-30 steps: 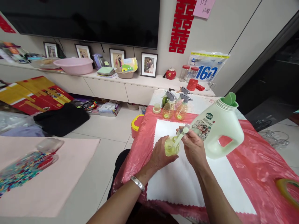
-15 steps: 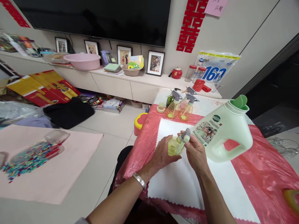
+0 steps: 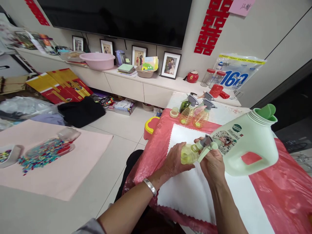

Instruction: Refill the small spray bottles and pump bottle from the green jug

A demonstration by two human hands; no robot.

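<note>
My left hand [image 3: 175, 159] is wrapped round a small clear spray bottle [image 3: 188, 154] with yellow liquid in it, tilted over a white cloth [image 3: 187, 198]. At the bottle's neck, the fingers of my right hand [image 3: 213, 162] are closed on the grey and pale green spray head [image 3: 207, 144]. Whether the head is fully seated I cannot tell. Just to the right stands a large pale green detergent jug [image 3: 253, 143], uncapped, with a green spout at its mouth. Behind the cloth are two yellowish spray bottles [image 3: 187, 114] with grey heads, beside a small cap [image 3: 174, 112].
Red plastic sheeting [image 3: 287, 188] covers the table. To the left, a pink sheet [image 3: 80, 162] carries scattered colourful beads [image 3: 44, 156]. A yellow and red stool [image 3: 149, 128] stands by the table. Along the wall, a cabinet holds a pink basin [image 3: 97, 61] and picture frames [image 3: 170, 65].
The camera view has shifted a little to the left. The spray head now leans further to the right, its trigger turned towards me. Both hands keep their hold.
</note>
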